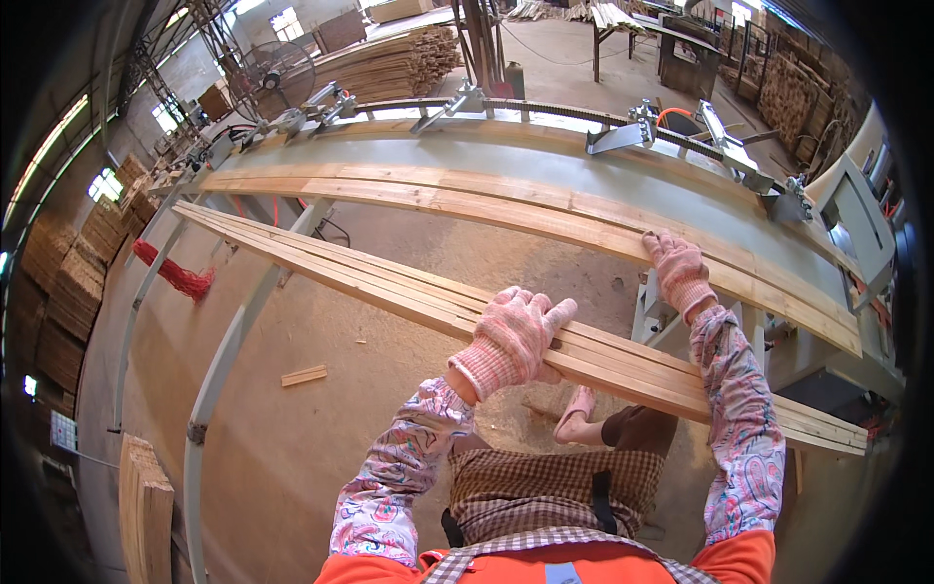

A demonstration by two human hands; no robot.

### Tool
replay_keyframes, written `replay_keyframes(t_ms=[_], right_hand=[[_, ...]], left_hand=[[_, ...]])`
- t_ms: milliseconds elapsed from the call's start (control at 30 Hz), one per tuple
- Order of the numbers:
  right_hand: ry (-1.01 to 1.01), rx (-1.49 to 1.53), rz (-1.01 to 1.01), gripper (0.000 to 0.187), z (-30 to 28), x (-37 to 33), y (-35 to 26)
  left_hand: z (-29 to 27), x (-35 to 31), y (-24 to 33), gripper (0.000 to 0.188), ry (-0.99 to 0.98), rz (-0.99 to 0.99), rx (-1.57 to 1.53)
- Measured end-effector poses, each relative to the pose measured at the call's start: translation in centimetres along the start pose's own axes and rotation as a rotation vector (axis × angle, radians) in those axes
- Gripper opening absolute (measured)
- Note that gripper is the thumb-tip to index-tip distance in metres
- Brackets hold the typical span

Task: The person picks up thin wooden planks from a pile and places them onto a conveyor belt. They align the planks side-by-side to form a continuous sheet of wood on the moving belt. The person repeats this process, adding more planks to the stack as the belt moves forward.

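In a striped pink-and-white glove, my left hand (513, 338) is wrapped over a bundle of long, narrow wooden strips (389, 277). The bundle runs from the far left to the lower right, in front of my body. My right hand (678, 271), gloved the same way, has its fingers bent over the near edge of a long wooden strip (559, 222) on the machine bed. Its thumb is hidden. Several strips lie side by side there. My right forearm crosses above the bundle.
A long machine bed (467, 156) with metal clamps (623, 136) along its far side spans the view. Curved grey legs (229, 370) hold the bundle's left end. Red strands (175, 273) hang there. A wood offcut (305, 376) lies on the dusty floor. Stacked boards (146, 506) stand lower left.
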State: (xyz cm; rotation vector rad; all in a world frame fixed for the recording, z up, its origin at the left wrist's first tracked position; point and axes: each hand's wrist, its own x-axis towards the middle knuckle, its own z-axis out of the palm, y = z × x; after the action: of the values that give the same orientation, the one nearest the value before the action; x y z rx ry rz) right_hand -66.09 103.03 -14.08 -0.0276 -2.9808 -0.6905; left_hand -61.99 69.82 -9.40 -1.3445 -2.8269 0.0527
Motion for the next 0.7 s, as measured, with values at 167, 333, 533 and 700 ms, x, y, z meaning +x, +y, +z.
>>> replay_keyframes(t_ms=[167, 333, 533, 700], right_hand=[[-0.044, -0.062, -0.033, 0.053, 0.3, -1.0, -1.3], [-0.167, 0.935, -0.035, 0.064, -1.7, -2.5, 1.9], [-0.366, 1.078, -0.019, 0.071, -3.4, -4.3, 2.9], [-0.251, 1.263, -0.15, 0.06, -4.5, -8.3, -0.7]], left_hand=[[-0.1, -0.3, -0.3, 0.103, -0.012, 0.0, -0.053], [0.1, -0.4, -0.4, 0.104, 0.046, 0.028, -0.059], [0.9, -0.3, 0.0, 0.11, 0.02, -0.046, -0.033], [-0.1, -1.3, -0.1, 0.113, -0.043, -0.094, -0.016]])
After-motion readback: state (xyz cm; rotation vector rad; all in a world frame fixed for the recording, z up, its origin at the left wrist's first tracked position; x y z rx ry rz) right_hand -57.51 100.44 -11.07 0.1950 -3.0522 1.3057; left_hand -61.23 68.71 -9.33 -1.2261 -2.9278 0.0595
